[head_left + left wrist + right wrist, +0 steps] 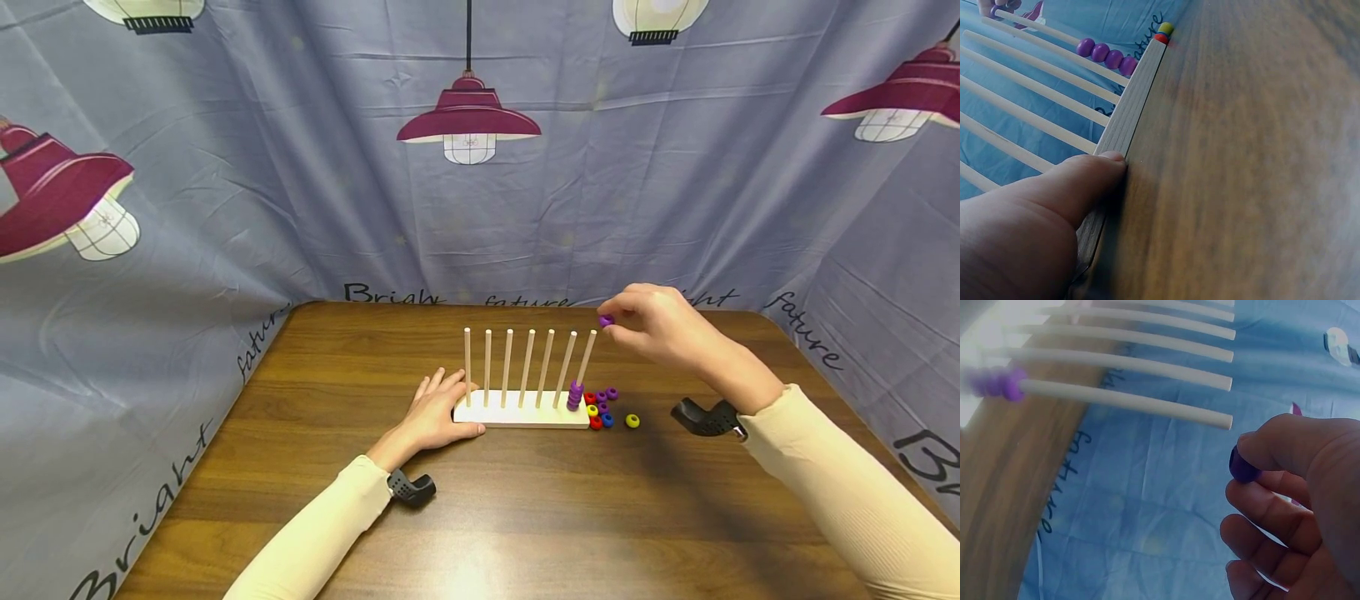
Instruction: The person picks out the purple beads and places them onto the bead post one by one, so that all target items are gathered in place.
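A white wooden base (pixel 517 414) with several upright pegs stands on the table. Purple beads (pixel 575 397) are stacked low on its rightmost peg. My left hand (pixel 435 414) holds the left end of the base, the thumb along the front edge and the index finger behind. Up beside the top of the rightmost peg, my right hand (pixel 656 327) pinches a purple bead (pixel 1244 465) between thumb and index finger. In the right wrist view, that bead is just off the tip of the nearest peg (pixel 1147 407), its hole partly visible.
Loose red, yellow, blue and purple beads lie against the right end of the base, among them a blue bead (pixel 607 421). A yellow bead (pixel 633 421) lies apart to the right. Behind the wooden table (pixel 525 508) hangs a blue-grey printed curtain (pixel 330 167).
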`<state>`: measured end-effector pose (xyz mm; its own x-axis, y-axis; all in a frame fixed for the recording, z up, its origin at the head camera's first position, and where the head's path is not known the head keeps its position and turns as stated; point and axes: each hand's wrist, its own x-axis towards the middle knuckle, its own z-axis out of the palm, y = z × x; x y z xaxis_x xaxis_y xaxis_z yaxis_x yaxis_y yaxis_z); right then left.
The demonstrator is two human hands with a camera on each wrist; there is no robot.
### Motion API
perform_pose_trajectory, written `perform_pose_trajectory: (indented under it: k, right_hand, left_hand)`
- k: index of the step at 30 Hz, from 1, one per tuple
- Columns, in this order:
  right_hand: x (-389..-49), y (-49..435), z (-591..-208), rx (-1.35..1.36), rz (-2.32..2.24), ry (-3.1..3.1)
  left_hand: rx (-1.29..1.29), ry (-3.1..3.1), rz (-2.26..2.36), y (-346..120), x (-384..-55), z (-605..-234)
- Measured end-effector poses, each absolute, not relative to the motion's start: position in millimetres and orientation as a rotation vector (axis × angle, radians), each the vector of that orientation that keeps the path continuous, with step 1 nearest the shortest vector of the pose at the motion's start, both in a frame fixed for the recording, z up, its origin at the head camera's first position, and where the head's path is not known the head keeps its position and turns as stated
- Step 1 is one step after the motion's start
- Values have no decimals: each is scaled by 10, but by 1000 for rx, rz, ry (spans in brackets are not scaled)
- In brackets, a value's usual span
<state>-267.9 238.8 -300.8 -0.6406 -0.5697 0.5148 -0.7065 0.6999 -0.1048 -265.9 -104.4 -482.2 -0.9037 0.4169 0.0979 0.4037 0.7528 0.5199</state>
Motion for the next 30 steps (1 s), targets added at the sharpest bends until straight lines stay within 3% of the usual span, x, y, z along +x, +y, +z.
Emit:
perform_pose_trajectory:
  k: [30]
  right_hand:
    - [-2673,2278,-3024,1001,410,-2512]
  left_hand:
    - [678,2921,845,-1044,-2674,-4829]
